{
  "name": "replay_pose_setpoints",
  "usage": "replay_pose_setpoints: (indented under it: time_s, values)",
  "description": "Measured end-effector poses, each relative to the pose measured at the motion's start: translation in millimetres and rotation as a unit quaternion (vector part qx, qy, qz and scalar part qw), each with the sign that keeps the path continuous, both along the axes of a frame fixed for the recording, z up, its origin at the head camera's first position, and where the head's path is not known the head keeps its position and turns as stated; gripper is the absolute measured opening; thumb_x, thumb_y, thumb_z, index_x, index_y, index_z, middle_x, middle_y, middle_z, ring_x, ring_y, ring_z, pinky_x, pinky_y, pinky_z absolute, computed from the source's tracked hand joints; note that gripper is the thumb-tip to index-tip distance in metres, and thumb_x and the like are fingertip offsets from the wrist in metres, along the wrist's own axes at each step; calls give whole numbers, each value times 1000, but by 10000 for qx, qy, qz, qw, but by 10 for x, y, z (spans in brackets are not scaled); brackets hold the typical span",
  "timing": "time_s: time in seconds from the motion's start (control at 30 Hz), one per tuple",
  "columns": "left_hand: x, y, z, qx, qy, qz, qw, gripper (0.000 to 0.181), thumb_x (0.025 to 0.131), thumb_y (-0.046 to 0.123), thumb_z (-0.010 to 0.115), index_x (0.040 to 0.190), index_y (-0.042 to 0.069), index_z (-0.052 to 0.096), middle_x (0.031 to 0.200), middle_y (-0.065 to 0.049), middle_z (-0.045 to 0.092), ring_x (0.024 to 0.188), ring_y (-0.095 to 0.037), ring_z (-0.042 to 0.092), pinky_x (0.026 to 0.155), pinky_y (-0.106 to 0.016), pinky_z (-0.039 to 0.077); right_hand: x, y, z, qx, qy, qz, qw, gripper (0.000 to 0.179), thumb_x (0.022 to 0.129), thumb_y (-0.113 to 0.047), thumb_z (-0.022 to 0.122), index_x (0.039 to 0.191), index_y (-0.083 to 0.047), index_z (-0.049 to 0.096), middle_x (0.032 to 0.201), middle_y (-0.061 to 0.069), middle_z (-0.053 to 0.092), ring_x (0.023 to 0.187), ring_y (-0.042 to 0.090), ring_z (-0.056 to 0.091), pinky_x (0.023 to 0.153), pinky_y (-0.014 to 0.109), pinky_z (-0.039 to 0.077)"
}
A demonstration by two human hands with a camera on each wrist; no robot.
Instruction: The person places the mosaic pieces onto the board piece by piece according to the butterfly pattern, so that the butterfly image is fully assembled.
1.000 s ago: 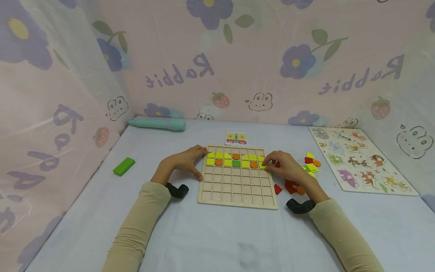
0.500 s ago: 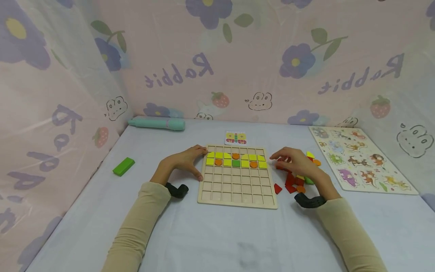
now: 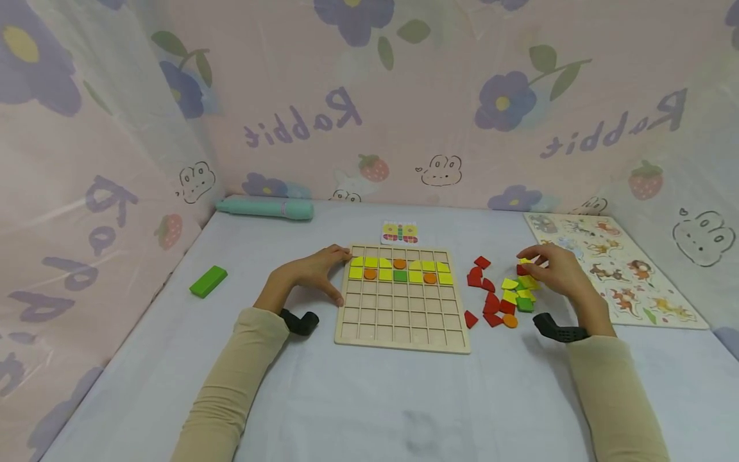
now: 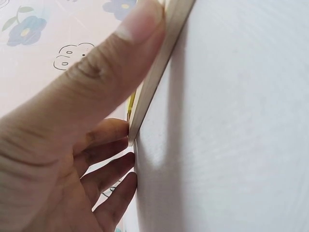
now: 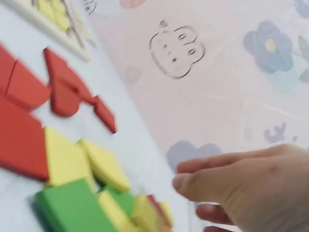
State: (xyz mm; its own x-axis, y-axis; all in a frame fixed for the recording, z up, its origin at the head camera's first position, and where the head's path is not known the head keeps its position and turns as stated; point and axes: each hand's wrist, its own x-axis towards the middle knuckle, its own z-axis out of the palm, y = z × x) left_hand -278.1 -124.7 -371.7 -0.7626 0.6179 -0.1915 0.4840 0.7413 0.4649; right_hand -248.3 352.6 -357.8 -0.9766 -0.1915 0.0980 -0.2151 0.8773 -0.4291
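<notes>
A square wooden grid board (image 3: 402,314) lies on the table, its upper rows filled with yellow tiles (image 3: 444,278), orange discs (image 3: 430,278) and a green tile (image 3: 400,276). My left hand (image 3: 314,271) rests against the board's left side, thumb and fingers spread; in the left wrist view the thumb (image 4: 96,67) touches the edge. My right hand (image 3: 557,273) reaches over the far right of a pile of loose pieces, where yellow, green and red tiles lie. In the right wrist view its fingers (image 5: 212,183) are loosely bent with nothing visible in them; the fingertips partly hide pieces in the head view.
Red pieces (image 3: 491,303) spread between board and right hand. A small pattern card (image 3: 399,233) lies behind the board. An animal puzzle board (image 3: 626,276) is at the right, a green block (image 3: 208,282) at the left and a teal cylindrical object (image 3: 265,208) at the back left.
My right hand has let go of a yellow tile at the board's right edge and moved right over the loose pieces. My left hand stays at the board's left side.
</notes>
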Motion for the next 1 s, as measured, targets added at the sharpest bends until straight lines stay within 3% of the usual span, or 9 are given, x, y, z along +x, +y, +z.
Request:
replay_pose_setpoints:
  time_s: [0.2, 0.47, 0.6, 0.77, 0.87, 1.0]
  values:
    - [11, -13, 15, -24, -41, 60, 10000, 99, 64, 40, 85, 143, 8, 34, 149, -9, 27, 140, -26, 18, 113, -42, 20, -68, 9, -157, -38, 305, -394, 9988, 31, 90, -7, 56, 119, 5, 56, 110, 28, 52, 95, 40, 48, 79, 53, 45]
    - [7, -19, 23, -45, -49, 75, 9999, 100, 64, 41, 84, 144, 8, 33, 150, -9, 26, 141, -28, 14, 114, -44, 18, -135, 87, -278, 109, 319, -162, 9993, 37, 88, 8, 43, 123, 7, 54, 109, 31, 49, 91, 41, 45, 84, 58, 41]
    - [6, -18, 24, -61, -33, 26, 10000, 100, 64, 41, 84, 144, 8, 32, 150, -10, 26, 141, -28, 15, 114, -45, 18, -131, 95, -288, 123, 222, -98, 9996, 32, 89, 6, 47, 119, 7, 58, 106, 29, 52, 90, 38, 47, 80, 53, 43]
    - [5, -20, 20, -62, -45, 39, 10000, 101, 64, 41, 84, 144, 8, 32, 150, -9, 25, 141, -27, 15, 114, -43, 18, -136, 42, -248, 326, 66, -126, 9994, 27, 90, -12, 61, 111, 5, 62, 89, 19, 57, 78, 30, 49, 66, 37, 43]
    - [6, -18, 17, -42, -39, 15, 10000, 101, 64, 41, 84, 144, 7, 32, 150, -10, 25, 141, -28, 16, 113, -44, 19, -130, 16, -219, 432, 88, 8, 9990, 31, 89, -17, 63, 110, 7, 62, 95, 23, 56, 82, 34, 50, 71, 43, 47]
    - [5, -12, 16, -42, -41, 12, 10000, 101, 65, 41, 84, 144, 7, 32, 150, -10, 25, 141, -27, 16, 114, -43, 19, -105, 28, -197, 407, 153, 481, 9979, 30, 88, -4, 60, 116, 8, 59, 113, 30, 51, 95, 42, 51, 82, 55, 46]
